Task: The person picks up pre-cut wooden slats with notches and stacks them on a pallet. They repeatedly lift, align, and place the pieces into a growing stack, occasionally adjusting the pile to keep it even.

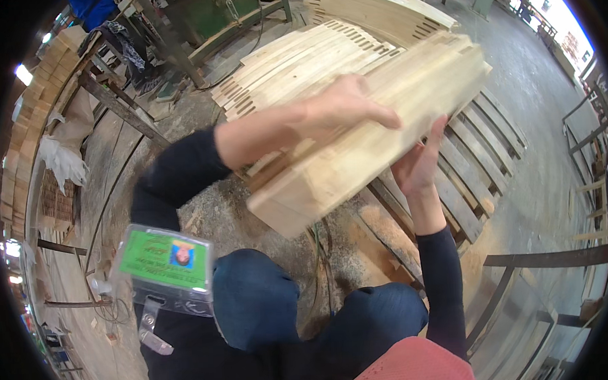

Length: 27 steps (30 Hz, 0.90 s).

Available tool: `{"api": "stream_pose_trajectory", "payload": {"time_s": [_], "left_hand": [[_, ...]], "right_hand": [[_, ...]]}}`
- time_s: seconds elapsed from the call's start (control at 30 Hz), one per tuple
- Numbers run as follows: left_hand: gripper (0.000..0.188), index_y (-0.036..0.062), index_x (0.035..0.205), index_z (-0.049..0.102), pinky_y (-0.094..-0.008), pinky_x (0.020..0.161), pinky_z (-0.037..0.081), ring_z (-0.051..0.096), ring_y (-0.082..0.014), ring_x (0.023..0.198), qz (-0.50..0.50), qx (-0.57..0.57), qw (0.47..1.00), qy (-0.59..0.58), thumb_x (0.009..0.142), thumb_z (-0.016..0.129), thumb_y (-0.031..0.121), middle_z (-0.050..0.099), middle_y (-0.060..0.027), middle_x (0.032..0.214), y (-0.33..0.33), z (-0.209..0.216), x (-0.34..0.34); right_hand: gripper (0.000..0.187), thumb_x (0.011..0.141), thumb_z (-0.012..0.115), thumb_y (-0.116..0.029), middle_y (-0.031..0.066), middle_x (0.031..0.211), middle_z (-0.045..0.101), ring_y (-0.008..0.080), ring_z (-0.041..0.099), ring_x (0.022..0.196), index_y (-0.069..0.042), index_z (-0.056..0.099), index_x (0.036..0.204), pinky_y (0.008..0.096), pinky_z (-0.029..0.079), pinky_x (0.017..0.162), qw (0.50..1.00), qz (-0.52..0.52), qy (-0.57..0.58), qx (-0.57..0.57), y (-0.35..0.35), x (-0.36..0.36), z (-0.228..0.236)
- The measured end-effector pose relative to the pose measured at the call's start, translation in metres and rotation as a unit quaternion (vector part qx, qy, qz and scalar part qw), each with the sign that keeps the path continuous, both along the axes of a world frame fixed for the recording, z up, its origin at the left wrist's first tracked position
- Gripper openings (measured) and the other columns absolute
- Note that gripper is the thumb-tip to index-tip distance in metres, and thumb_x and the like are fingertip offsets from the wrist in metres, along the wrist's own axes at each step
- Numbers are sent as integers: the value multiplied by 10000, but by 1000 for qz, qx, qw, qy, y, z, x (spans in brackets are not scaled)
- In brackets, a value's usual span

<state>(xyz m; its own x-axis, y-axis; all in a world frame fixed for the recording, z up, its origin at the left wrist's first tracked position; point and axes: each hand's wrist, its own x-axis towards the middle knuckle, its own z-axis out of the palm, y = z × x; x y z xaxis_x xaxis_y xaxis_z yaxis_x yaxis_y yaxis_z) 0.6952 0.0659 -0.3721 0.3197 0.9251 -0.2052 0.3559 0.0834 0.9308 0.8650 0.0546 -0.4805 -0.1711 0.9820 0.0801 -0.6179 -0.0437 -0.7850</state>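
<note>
Smooth, pale, squared timber lengths (pixel 366 157) are grasped together, slanted, between the partly hidden fingers of the left hand (pixel 341 105) and right hand (pixel 418 164), above a rough slatted wooden pallet (pixel 483 172) and flat, slot-ended planks (pixel 296 69).

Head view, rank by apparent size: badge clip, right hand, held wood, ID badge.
Largest to smallest:
1. Held wood
2. ID badge
3. Right hand
4. Badge clip

Apparent size only; the badge looks nearer the camera, so true sizes are unsure.
</note>
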Motion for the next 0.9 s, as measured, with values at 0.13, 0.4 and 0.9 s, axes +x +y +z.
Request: {"api": "stream_pose_trajectory", "payload": {"time_s": [0.13, 0.4, 0.9], "left_hand": [[998, -84, 1391, 464, -355, 1040, 438, 590, -294, 1142, 87, 74, 985, 131, 592, 882, 343, 604, -251, 1222, 33, 38, -73], [1027, 29, 1388, 505, -452, 1019, 420, 511, -346, 1257, 208, 263, 779, 531, 524, 787, 507, 516, -209, 1326, 165, 35, -233], [1102, 14, 1535, 322, -451, 1170, 316, 348, -373, 1438, 153, 127, 957, 213, 761, 729, 685, 352, -253, 1546, 278, -134, -289]], "right_hand": [[844, 999, 335, -670, 286, 1527, 323, 385, 328, 1420, -48, 252, 1563, 500, 301, 1148, 890, -20, -442, 107, 71, -5, -55], [689, 1010, 395, -560, 131, 1543, 383, 347, 256, 1471, -115, 351, 1535, 486, 163, 1209, 614, -143, -735, 249, 79, -38, -99], [563, 973, 507, -446, 110, 1502, 433, 372, 303, 1444, -158, 485, 1456, 512, 217, 1171, 604, -151, -746, 237, 80, -37, -89]]}}
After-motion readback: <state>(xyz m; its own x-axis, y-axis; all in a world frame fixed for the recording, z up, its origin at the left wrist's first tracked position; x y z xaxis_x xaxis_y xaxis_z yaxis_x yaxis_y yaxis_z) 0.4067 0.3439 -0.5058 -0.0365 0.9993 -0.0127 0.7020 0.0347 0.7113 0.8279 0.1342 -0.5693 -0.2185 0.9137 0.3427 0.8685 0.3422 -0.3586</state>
